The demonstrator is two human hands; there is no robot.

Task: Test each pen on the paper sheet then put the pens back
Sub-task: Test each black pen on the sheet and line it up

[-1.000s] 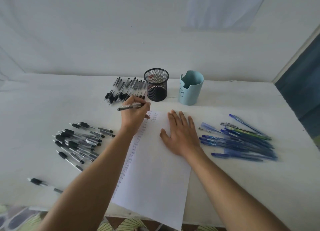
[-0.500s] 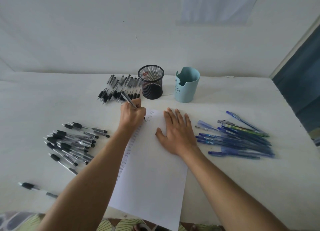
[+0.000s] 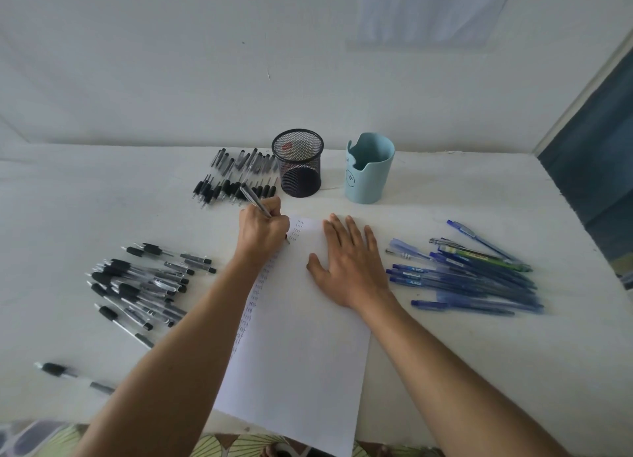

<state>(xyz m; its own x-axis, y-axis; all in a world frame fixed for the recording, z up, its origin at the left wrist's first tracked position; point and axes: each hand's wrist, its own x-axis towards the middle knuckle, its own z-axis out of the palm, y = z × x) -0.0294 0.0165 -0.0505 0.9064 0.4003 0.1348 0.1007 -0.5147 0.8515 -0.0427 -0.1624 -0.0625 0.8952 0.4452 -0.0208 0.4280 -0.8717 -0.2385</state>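
A white paper sheet lies in the middle of the table, with columns of small written marks along its left side and near its top. My left hand grips a black pen in a writing hold, its tip down on the sheet's upper left part. My right hand lies flat on the paper, fingers spread. A black mesh pen cup and a light blue cup stand behind the sheet.
A row of black pens lies left of the mesh cup. A heap of black pens sits at the left, one stray pen nearer the front edge. Blue pens lie piled at the right. A white wall stands behind.
My left hand turned the pen from lying sideways above the sheet to a writing hold and brought its tip down onto the paper. My right hand stayed flat.
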